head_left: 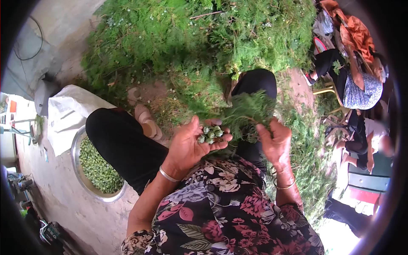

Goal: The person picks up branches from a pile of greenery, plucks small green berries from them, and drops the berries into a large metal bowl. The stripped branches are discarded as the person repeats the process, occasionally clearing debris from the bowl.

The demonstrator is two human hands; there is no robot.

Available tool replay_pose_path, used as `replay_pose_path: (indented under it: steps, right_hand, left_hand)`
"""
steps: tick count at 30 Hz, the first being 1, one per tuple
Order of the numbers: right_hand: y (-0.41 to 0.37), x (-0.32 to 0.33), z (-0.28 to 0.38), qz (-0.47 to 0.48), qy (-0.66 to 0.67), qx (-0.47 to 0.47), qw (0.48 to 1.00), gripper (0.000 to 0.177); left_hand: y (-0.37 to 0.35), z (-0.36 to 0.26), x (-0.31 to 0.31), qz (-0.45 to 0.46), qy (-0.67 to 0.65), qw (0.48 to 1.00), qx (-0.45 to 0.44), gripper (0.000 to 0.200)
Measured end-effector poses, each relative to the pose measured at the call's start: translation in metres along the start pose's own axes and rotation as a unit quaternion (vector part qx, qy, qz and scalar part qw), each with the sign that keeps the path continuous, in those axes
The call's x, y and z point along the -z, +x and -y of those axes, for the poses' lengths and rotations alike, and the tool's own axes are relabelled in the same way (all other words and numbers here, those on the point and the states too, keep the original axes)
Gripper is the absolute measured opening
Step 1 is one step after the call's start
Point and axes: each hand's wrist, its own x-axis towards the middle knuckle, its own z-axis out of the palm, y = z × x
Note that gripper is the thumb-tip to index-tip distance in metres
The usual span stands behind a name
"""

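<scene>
My left hand (187,146) is turned palm up in front of my lap, its fingers curled around a small heap of pale green seed cones (210,134). To the right, the fingers of my right hand (276,142) pinch the stem of a feathery green conifer sprig (250,111). The sprig's leafy part reaches left over my knee, close to the cones but apart from my left palm. On the ground by my left leg stands a metal basin (75,159) holding many similar green cones (98,165), partly hidden by that leg.
A large pile of cut conifer branches (195,42) lies ahead, with more greenery along my right side. A white sack (70,112) is by the basin. Other people sit at the right, one in a patterned top (361,90). An orange cloth (357,32) lies beyond.
</scene>
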Motion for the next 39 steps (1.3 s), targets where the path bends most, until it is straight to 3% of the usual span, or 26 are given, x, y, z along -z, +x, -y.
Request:
replay_pose_path:
  steps: [3,6,8,9,14,16,18,20,21,22,23,24,26,28,30,33,35,37,39]
  right_hand:
    - [0.006,0.026,-0.002,-0.055,0.008,-0.091,0.994,0.023]
    - [0.017,0.057,-0.019,-0.101,0.032,-0.162,0.981,0.027]
    - [0.017,0.060,-0.037,-0.078,0.148,-0.235,0.957,0.028]
    - [0.015,0.058,-0.046,-0.049,0.157,-0.220,0.962,0.025]
    - [0.004,0.040,-0.070,-0.052,0.133,-0.265,0.954,0.016]
    - [0.001,0.031,-0.077,-0.127,0.281,-0.251,0.918,0.016]
    - [0.002,0.043,-0.071,-0.107,0.266,-0.260,0.922,0.022]
    - [0.004,0.059,-0.046,-0.120,0.218,-0.229,0.941,0.025]
    - [0.005,0.059,-0.026,-0.170,0.272,-0.215,0.922,0.040]
    - [0.007,0.054,-0.008,-0.168,0.272,-0.216,0.923,0.040]
    - [0.009,0.046,0.009,-0.287,0.198,-0.081,0.934,0.046]
    - [0.008,0.043,0.016,-0.398,0.116,0.058,0.908,0.052]
    - [-0.018,0.041,0.013,-0.166,0.070,0.059,0.982,0.050]
    - [-0.021,0.020,0.040,0.051,0.141,-0.019,0.989,0.044]
    - [-0.021,-0.007,0.035,0.114,0.083,0.024,0.990,0.039]
    - [-0.023,-0.026,0.019,0.092,0.097,0.087,0.987,0.027]
    - [-0.021,-0.025,0.025,0.105,0.106,0.014,0.989,0.018]
    - [-0.018,-0.022,0.033,0.164,0.154,-0.092,0.970,0.012]
    - [-0.017,-0.022,0.033,0.155,0.212,-0.099,0.960,0.010]
  left_hand:
    - [-0.006,-0.010,-0.011,0.047,0.127,0.991,-0.019,0.050]
    - [-0.010,-0.019,-0.013,0.051,0.110,0.991,-0.056,0.042]
    - [-0.009,-0.026,-0.007,0.013,0.083,0.995,-0.048,0.038]
    - [-0.009,-0.028,-0.004,-0.033,0.055,0.997,-0.050,0.033]
    - [-0.006,-0.015,0.000,-0.065,0.060,0.995,-0.040,0.024]
    - [-0.005,-0.010,-0.002,-0.054,0.121,0.990,-0.037,0.019]
    - [-0.006,-0.006,-0.008,-0.073,0.153,0.985,-0.043,0.016]
    - [-0.006,-0.002,-0.010,-0.058,0.216,0.974,-0.042,0.016]
    - [-0.007,-0.001,-0.016,-0.070,0.212,0.974,-0.035,0.015]
    - [-0.005,0.002,-0.016,-0.073,0.211,0.974,-0.035,0.015]
    - [-0.003,0.004,-0.016,-0.069,0.221,0.972,-0.035,0.015]
    - [-0.001,0.006,-0.016,-0.063,0.233,0.970,-0.035,0.015]
    - [0.000,0.009,-0.019,-0.072,0.244,0.967,-0.030,0.016]
    - [0.001,0.010,-0.020,-0.071,0.274,0.959,-0.018,0.016]
    - [-0.001,0.013,-0.022,-0.071,0.315,0.946,-0.011,0.016]
    - [-0.002,0.016,-0.033,-0.070,0.416,0.906,-0.028,0.016]
    - [0.000,0.015,-0.043,-0.077,0.529,0.841,-0.087,0.013]
    - [0.001,0.015,-0.043,-0.071,0.557,0.821,-0.102,0.013]
    - [0.002,0.015,-0.043,-0.074,0.576,0.804,-0.129,0.016]
